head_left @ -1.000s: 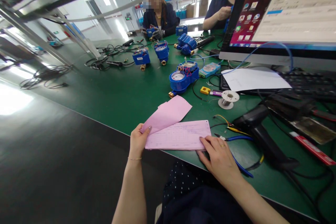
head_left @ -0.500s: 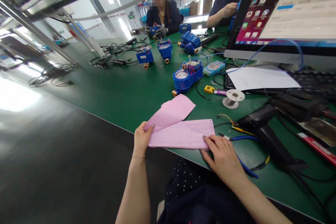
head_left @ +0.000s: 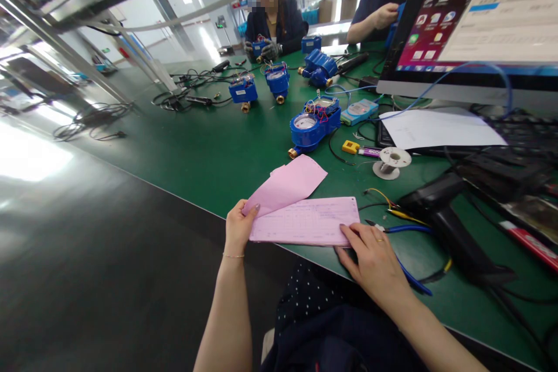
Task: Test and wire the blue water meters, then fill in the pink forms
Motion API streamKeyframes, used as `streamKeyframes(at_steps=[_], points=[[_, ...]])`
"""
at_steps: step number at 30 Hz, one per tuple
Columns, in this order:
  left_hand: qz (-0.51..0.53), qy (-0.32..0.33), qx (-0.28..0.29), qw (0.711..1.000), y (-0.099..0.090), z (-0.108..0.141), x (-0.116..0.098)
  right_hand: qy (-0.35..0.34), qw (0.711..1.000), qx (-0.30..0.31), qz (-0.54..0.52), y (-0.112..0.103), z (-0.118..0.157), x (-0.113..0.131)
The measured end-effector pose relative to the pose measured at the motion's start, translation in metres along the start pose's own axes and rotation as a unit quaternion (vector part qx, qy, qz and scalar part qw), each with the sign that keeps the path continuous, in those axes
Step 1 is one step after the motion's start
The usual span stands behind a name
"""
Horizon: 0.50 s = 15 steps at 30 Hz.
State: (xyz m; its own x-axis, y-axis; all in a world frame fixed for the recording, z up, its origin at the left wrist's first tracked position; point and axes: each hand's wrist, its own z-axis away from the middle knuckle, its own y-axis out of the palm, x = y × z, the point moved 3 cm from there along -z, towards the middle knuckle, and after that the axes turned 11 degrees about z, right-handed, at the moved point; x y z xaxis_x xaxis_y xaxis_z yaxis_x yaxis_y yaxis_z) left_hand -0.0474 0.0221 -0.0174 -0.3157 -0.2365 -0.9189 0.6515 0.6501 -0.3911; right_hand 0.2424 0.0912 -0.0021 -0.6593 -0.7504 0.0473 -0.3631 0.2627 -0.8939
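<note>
Pink sheet (head_left: 285,185) lifted in left hand (head_left: 238,226), right hand (head_left: 374,261) pressing pad (head_left: 305,222)

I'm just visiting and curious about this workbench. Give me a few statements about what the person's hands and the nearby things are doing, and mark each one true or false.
1. The left hand lifts the upper pink sheet at its corner. True.
2. The right hand grips the blue-handled pliers. False: it lies flat on the lower pink form.
3. The nearest blue meter sits beyond the pink sheets on the green table. True.
4. The white spool stands on the pink form. False: it stands on the table, apart from it.
</note>
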Motion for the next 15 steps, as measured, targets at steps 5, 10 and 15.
streamKeyframes(at_steps=[5, 10, 15], points=[[-0.004, 0.0, -0.001, 1.0, 0.0001, 0.0, -0.0002, -0.001, 1.0, 0.0, 0.004, 0.0003, 0.0001, -0.0001], [-0.008, 0.003, -0.003, 1.0, 0.0003, 0.0003, -0.0027, -0.003, 1.0, -0.002, 0.004, 0.0007, 0.0003, -0.0003], [-0.01, 0.006, -0.006, 1.0, 0.0005, 0.0009, -0.0051, -0.001, 1.0, 0.006, -0.005, 0.0008, 0.0003, 0.0]])
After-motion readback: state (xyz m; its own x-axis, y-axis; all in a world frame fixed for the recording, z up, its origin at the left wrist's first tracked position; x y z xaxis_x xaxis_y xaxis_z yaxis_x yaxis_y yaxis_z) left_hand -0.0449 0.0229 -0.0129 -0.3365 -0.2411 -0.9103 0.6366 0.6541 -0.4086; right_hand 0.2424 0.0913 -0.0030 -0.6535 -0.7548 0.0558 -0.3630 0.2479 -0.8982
